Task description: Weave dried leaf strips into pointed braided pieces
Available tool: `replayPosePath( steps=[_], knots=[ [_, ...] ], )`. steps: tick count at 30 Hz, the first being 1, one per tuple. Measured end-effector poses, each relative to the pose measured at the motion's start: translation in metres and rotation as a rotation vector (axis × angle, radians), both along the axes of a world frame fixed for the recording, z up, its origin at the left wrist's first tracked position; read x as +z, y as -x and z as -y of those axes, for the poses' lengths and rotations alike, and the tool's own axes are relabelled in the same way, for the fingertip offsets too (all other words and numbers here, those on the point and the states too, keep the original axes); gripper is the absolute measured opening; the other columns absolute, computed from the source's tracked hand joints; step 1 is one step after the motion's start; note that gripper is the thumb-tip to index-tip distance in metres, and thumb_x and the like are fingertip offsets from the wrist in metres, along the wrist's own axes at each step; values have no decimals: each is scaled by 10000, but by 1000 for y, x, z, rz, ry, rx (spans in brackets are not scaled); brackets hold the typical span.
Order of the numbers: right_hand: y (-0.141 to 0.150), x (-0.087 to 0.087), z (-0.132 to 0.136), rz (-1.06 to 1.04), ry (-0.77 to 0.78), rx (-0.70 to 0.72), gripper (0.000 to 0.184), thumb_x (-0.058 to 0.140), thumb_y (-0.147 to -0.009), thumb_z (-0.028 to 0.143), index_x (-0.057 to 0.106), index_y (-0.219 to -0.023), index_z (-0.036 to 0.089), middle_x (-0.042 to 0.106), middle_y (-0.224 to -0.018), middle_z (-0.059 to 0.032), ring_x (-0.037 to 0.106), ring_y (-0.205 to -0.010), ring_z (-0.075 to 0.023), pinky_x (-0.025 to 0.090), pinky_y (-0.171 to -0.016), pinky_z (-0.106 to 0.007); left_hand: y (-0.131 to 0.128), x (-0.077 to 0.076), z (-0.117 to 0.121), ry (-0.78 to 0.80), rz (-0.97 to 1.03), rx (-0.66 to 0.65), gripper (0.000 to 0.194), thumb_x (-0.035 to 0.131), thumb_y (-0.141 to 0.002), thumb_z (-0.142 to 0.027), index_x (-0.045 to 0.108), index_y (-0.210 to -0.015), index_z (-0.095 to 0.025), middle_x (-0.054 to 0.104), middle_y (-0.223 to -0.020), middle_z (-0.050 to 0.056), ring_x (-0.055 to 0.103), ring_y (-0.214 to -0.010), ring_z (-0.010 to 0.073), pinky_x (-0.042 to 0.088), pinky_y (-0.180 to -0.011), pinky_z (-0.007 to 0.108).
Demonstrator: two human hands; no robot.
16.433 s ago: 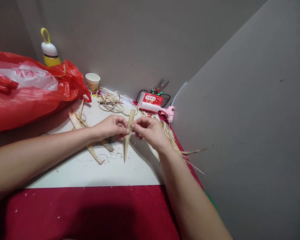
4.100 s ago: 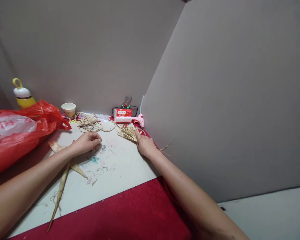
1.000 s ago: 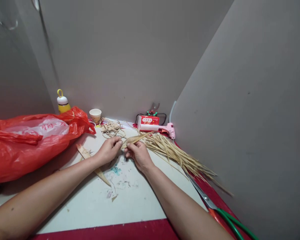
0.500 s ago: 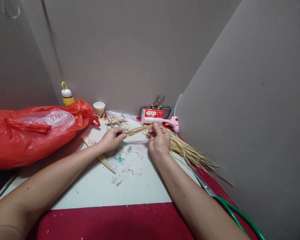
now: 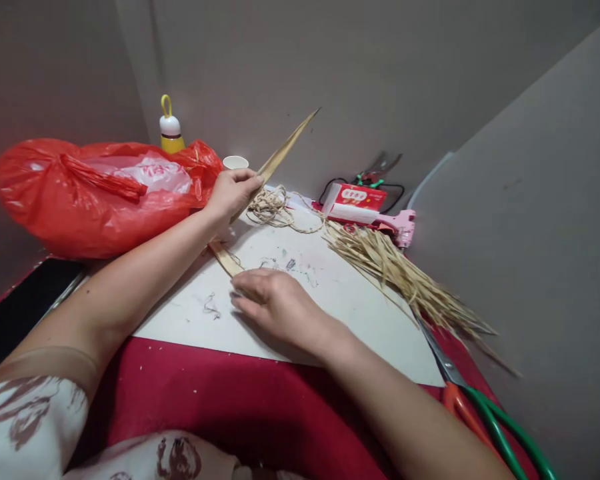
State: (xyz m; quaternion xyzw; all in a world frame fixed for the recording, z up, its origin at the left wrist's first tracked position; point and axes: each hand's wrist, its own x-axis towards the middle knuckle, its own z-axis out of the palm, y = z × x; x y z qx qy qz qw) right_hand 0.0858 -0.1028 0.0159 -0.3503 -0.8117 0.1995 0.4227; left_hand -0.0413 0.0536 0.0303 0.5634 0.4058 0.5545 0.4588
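Observation:
My left hand (image 5: 235,193) pinches a long, pointed strip of dried leaf (image 5: 287,148), whose tip slants up to the right in front of the wall. A second, paler dried strip (image 5: 225,259) lies on the white board (image 5: 325,290). Over its near end are the closed fingers of my right hand (image 5: 280,307), which hide that end. Beyond my left hand a tangle of twisted cord (image 5: 269,205) rests on the board. To the right lies a bundle of dried leaf strips (image 5: 395,267).
At the left a filled red plastic bag (image 5: 80,213) stands before a yellow bottle (image 5: 172,137) and a paper cup (image 5: 235,163). Far right are a red tissue pack (image 5: 357,197), pruning shears (image 5: 375,172) and a pink glue gun (image 5: 405,227). Large scissors (image 5: 450,370) lie at the right edge.
My right hand has let go of the upper leaf strip and come down to the strip on the board. My left hand has raised its strip, tip upward. The view has shifted.

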Motion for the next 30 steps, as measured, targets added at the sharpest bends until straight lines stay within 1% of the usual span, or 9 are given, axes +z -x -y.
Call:
replayPosePath(
  steps=[6,8,12,14,16,20,23,25,30],
  knots=[
    [-20,16,-9,-21,-53,-280,314,587,-899,302,582,-608,183,567,-553,22,500,-508,-101,419,-536,-232,-2,-7,5,110,-27,-172,106,684,-704,-206,635,-660,-123,575,-590,-29,494,-550,82,389,-583,210],
    [-35,19,-20,-28,-211,-373,268,565,-907,289,590,-658,193,602,-619,3,546,-575,-126,445,-578,-251,-3,-9,9,132,-104,-270,121,699,-684,-216,646,-634,-119,586,-586,-18,507,-558,88,392,-589,216],
    [-60,15,-42,191,-471,-491,214,565,-881,270,657,-1065,209,682,-1138,-113,600,-1090,-262,447,-936,-438,-6,-14,16,29,-347,-547,131,680,-698,-262,685,-677,-132,567,-571,-29,479,-538,87,353,-551,214],
    [-69,10,-48,366,-425,-501,309,583,-863,265,645,-1160,206,662,-1218,-130,570,-1164,-288,351,-1036,-505,-8,-15,20,-62,-483,-676,167,646,-731,-294,684,-701,-135,547,-560,-36,461,-525,87,336,-533,215],
    [-76,4,-52,498,-270,-457,237,580,-854,236,693,-1061,212,729,-1042,-106,644,-1002,-260,365,-1012,-482,-10,-16,25,-176,-646,-705,179,604,-761,-289,678,-711,-133,548,-566,-32,469,-540,96,351,-548,222],
    [-85,-7,-61,299,52,-529,144,562,-825,255,698,-809,209,713,-728,-48,639,-659,-186,476,-708,-326,-12,-14,29,-455,-833,-304,172,558,-777,-212,692,-859,-143,677,-811,48,593,-783,180,450,-756,311],
    [-88,-7,-66,-268,277,-630,168,590,-775,357,626,-770,192,671,-682,-25,597,-544,-166,470,-543,-290,-15,-13,26,-543,-541,135,405,597,-762,-189,603,-1166,-165,623,-1207,121,546,-1122,241,416,-967,394],
    [-84,-6,-67,-570,411,-617,227,624,-736,419,570,-754,199,632,-630,7,560,-479,-148,456,-479,-276,-19,-14,26,-369,-287,199,478,641,-751,-217,540,-1216,-174,584,-1246,134,560,-1116,233,457,-934,391],
    [-54,-16,-59,-567,423,-528,256,678,-688,398,537,-642,189,541,-536,45,483,-477,-104,386,-471,-227,-35,-21,39,297,99,-296,335,683,-767,-390,550,-968,-156,644,-865,62,629,-670,144,511,-591,280]
  ],
)
